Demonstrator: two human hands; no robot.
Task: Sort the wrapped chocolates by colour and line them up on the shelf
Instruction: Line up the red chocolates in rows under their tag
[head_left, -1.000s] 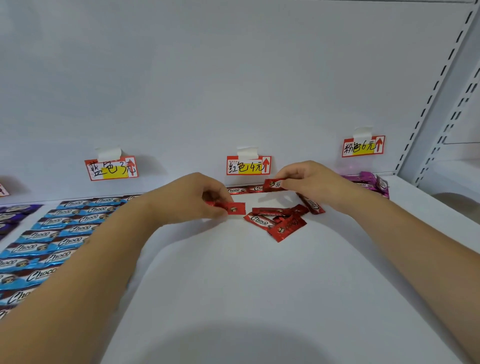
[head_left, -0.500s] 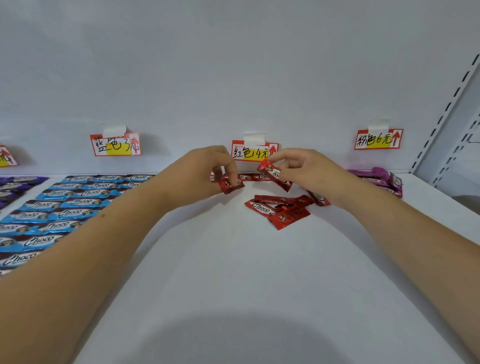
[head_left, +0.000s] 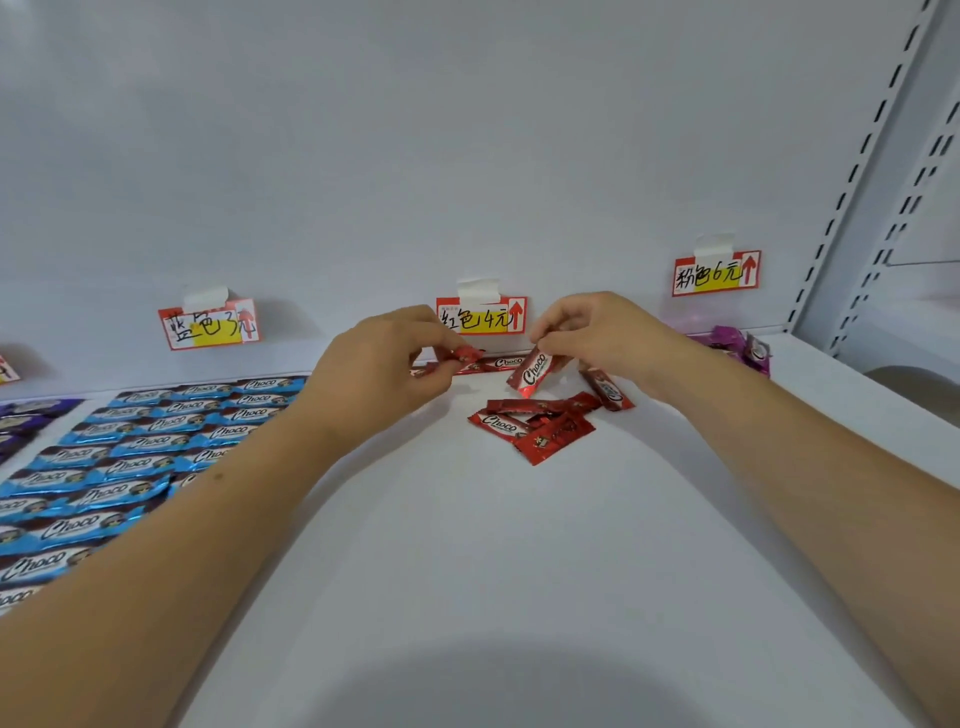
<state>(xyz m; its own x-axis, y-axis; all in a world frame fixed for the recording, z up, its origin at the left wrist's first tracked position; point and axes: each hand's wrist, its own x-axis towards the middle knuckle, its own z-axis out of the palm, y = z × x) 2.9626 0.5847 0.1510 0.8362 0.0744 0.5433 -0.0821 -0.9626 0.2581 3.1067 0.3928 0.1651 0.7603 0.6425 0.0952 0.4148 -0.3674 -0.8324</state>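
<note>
Left hand (head_left: 387, 364): fingers curled, pinching a small red foil-wrapped chocolate (head_left: 464, 354) by its end, just above the back edge of the white shelf (head_left: 467, 545).
Right hand (head_left: 597, 332): thumb and fingers pinch the top end of a second red "Choco" wrapped chocolate (head_left: 534, 371), which hangs tilted, lower end pointing down-left.
Row at back edge: a few red wrapped chocolates (head_left: 493, 362) lie end to end along the back wall, under the red price tag with handwritten characters (head_left: 482, 316).
Loose pile: several red wrapped chocolates (head_left: 535, 423) overlap near the shelf's middle back (one more lies under the right wrist).
Left part of shelf: blue wrapped chocolates (head_left: 130, 452) in neat rows; purple ones (head_left: 21, 421) at the far left edge.
Back right corner: pink-purple wrapped chocolates (head_left: 737, 345) in a heap.
</note>
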